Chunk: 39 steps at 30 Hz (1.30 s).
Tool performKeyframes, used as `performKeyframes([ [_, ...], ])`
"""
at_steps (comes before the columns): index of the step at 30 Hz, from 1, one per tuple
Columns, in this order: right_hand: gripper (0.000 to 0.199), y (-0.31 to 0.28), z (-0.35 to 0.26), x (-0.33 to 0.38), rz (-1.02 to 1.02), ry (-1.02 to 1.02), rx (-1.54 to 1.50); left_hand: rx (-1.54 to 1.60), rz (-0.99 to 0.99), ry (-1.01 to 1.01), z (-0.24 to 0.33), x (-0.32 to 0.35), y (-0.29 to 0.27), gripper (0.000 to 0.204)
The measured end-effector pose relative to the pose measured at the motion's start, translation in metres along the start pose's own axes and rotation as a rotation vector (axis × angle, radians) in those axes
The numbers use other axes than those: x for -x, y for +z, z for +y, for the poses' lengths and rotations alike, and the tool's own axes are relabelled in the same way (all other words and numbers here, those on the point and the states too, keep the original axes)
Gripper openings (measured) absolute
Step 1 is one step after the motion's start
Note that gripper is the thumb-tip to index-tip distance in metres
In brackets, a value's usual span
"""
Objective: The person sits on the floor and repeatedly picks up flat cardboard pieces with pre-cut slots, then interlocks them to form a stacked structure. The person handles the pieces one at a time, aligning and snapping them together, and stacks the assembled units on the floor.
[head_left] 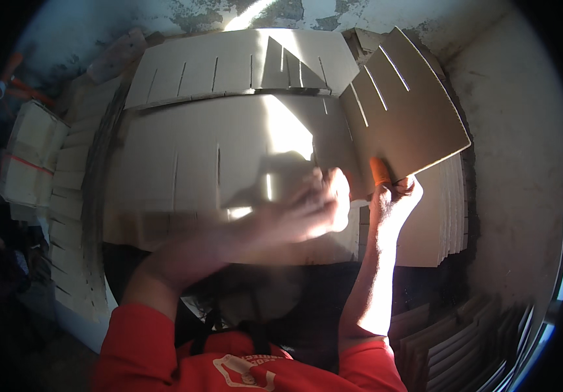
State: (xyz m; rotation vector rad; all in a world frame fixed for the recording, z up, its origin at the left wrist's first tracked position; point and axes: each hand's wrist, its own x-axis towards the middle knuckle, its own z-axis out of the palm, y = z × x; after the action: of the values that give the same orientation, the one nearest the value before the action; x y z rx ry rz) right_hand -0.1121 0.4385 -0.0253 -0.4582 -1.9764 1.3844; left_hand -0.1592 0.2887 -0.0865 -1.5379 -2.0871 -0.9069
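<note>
A slotted cardboard sheet (418, 114) stands tilted up at the right, with three narrow slots running in from its far edge. My right hand (396, 189) is closed on its near edge; an orange cover (380, 171) is on one digit. Across my body reaches my left hand (324, 202), just left of my right hand and above the cardboard. Motion blurs it, so its fingers and anything in them are unclear. Below lies a large slotted cardboard sheet (150, 140), partly in shadow and partly in bright sun.
Behind it lies another slotted cardboard piece (196, 68). A stack of cardboard sheets (435, 222) sits at the right, with more upright sheets (464, 349) at lower right. Cardboard pieces (75, 157) line the left, beside a strapped pale bundle (30, 157). A wall (510, 117) bounds the right.
</note>
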Motion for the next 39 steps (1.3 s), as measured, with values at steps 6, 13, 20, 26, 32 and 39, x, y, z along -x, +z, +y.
performKeyframes([
  [6,0.012,-0.012,0.015,0.002,-0.058,0.101,-0.123,-0.006,0.160,-0.196,-0.010,-0.034,-0.036,0.051],
  [13,0.015,-0.001,0.006,0.005,-0.080,0.070,-0.180,-0.470,-0.173,-0.442,-0.172,-0.046,-0.033,0.022],
  [20,0.015,-0.004,0.010,0.007,-0.096,0.070,-0.238,-0.448,-0.036,-0.268,-0.175,-0.056,-0.033,0.011],
  [26,0.018,-0.002,0.002,0.007,-0.108,0.101,-0.131,-0.446,0.151,0.018,-0.177,-0.058,-0.036,0.015],
  [32,0.018,-0.003,0.013,0.004,-0.129,0.039,-0.182,-0.667,-0.016,0.191,-0.140,-0.059,-0.037,0.014],
  [39,0.014,-0.005,-0.022,0.003,-0.103,0.174,-0.068,-0.975,-0.027,0.321,-0.101,-0.053,-0.051,0.016],
])
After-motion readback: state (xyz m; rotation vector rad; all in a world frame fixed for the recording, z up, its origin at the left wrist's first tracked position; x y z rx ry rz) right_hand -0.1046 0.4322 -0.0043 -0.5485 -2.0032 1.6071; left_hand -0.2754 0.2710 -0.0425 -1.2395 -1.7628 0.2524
